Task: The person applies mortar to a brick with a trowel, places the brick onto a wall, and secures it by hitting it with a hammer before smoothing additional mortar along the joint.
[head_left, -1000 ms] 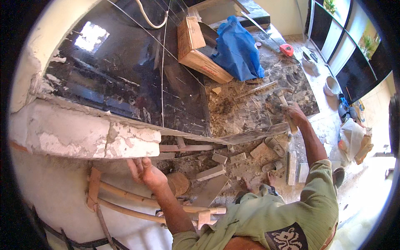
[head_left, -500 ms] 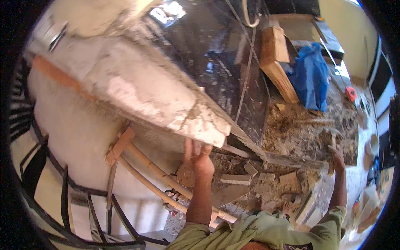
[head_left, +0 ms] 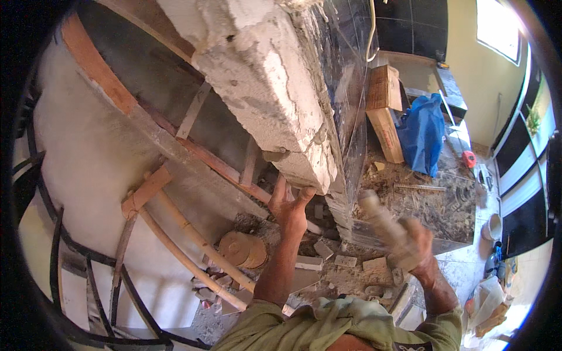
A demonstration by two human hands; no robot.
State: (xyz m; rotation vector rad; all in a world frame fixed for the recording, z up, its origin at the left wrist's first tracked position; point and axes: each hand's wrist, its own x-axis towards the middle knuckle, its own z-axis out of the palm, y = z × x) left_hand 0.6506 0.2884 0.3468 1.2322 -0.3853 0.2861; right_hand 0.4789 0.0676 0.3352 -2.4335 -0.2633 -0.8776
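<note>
A rough, pale plastered ledge (head_left: 257,76) runs down from the top and ends in a chipped block (head_left: 310,167), with a seam across it. My left hand (head_left: 290,210) grips the block's lower edge, its thumb against the near side and its fingers up along the left; some fingertips are hidden. My right hand (head_left: 417,245) is closed around a hammer (head_left: 383,222), raised to the right of the block and apart from it. Motion blurs the hammer, so its head is unclear. Dark glossy tiles (head_left: 350,111) line the face beside the ledge.
Brick pieces (head_left: 377,269) and rubble lie below my hands. Bamboo poles (head_left: 193,251) lean at the left beside a round block (head_left: 243,248) and a black railing (head_left: 134,298). A cardboard box (head_left: 383,117), a blue bag (head_left: 422,134) and a red tape measure (head_left: 469,158) lie at the right.
My right hand has swung the hammer up and left, toward the block. My left hand stays at the lower edge. The view has turned, showing more beneath the ledge.
</note>
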